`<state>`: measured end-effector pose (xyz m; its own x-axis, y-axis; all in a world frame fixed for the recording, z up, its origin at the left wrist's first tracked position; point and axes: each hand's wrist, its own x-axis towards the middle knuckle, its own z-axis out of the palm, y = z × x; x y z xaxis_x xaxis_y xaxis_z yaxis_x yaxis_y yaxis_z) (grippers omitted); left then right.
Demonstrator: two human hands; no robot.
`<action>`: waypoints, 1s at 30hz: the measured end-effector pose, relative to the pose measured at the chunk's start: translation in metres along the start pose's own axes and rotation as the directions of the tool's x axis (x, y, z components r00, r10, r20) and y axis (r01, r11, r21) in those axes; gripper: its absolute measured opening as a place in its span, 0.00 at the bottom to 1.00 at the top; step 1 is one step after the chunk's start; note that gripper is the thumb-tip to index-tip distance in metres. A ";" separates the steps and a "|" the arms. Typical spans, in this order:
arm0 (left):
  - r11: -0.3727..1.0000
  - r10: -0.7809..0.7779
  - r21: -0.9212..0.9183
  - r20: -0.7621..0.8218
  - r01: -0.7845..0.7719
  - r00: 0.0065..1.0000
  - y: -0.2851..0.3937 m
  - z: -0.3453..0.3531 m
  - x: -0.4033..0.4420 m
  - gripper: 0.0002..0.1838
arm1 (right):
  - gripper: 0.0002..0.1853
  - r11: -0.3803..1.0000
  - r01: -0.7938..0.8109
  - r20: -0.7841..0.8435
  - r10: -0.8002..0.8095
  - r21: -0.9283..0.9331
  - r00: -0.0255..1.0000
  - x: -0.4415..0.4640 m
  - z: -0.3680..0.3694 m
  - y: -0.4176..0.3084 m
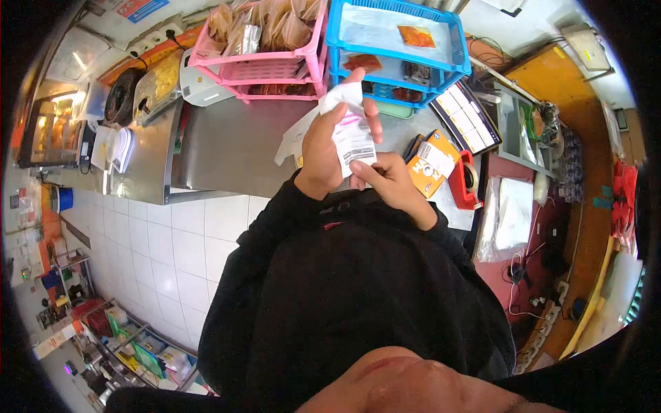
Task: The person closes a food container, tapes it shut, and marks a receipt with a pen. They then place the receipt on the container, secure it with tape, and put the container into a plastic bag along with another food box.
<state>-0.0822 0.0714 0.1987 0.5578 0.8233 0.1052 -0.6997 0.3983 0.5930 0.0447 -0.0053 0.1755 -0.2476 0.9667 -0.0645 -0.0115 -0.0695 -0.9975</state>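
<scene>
A small white packet [354, 138] with pink and dark printing is held up in front of my chest, above the metal counter. My left hand [320, 155] is wrapped behind it, with fingertips showing past its top and right edge. The thumb of my right hand [394, 184] presses on the packet's lower edge, its other fingers curled beneath and partly hidden. A pale sheet [295, 138] lies on the counter behind my left hand. Close to my right hand stands an orange printed box [430, 165].
Beyond my hands stand a pink tiered basket [258, 65] with brown packages and a blue tiered tray rack [396, 27] with small packets. To the right are a tablet screen [467, 115], a red tape dispenser [465, 182] and clear plastic bags [506, 217]. A white machine [201, 82] sits at left.
</scene>
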 end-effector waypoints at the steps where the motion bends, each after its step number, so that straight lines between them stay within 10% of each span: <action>1: 0.993 0.031 -0.112 0.085 -0.021 0.996 0.004 0.005 0.003 0.27 | 0.14 0.994 0.022 0.019 -0.020 -0.105 1.000 -0.003 -0.003 -0.004; 8: 0.965 0.029 -0.260 0.251 0.038 0.968 0.020 0.038 0.002 0.33 | 0.10 0.950 0.272 -0.146 -0.294 -0.153 0.945 -0.022 -0.010 -0.028; 10: 0.940 -0.004 -0.323 0.298 0.105 0.955 0.019 0.045 -0.002 0.35 | 0.17 0.994 0.071 -0.278 -0.093 -0.088 0.956 -0.032 -0.019 -0.042; 12: 0.955 0.006 -0.287 0.275 0.076 0.961 0.017 0.046 -0.003 0.37 | 0.24 0.957 0.277 -0.425 -0.217 0.086 0.879 -0.032 -0.031 -0.044; 15: 0.971 0.037 -0.238 0.243 0.023 0.969 0.012 0.049 -0.002 0.38 | 0.30 0.984 0.171 -0.381 -0.177 -0.051 0.907 -0.038 -0.054 -0.047; 20: 0.885 0.378 0.230 0.157 -0.406 0.913 -0.018 0.052 -0.001 0.41 | 0.10 0.981 0.135 -0.239 -0.100 0.137 0.966 -0.030 -0.016 -0.048; 26: 0.861 0.422 0.233 0.165 -0.451 0.891 -0.025 0.049 -0.013 0.42 | 0.10 0.951 0.273 -0.380 -0.202 0.142 0.902 -0.015 -0.015 -0.051; 30: 0.755 0.386 0.474 0.237 -0.453 0.892 -0.032 0.044 -0.018 0.50 | 0.16 0.984 0.115 -0.199 -0.086 0.138 0.976 -0.017 -0.018 -0.043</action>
<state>-0.0500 0.0263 0.2126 0.3333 0.7917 0.5120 -0.5692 -0.2640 0.7787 0.0671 -0.0147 0.2191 -0.0483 0.9987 0.0177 -0.1735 0.0090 -0.9848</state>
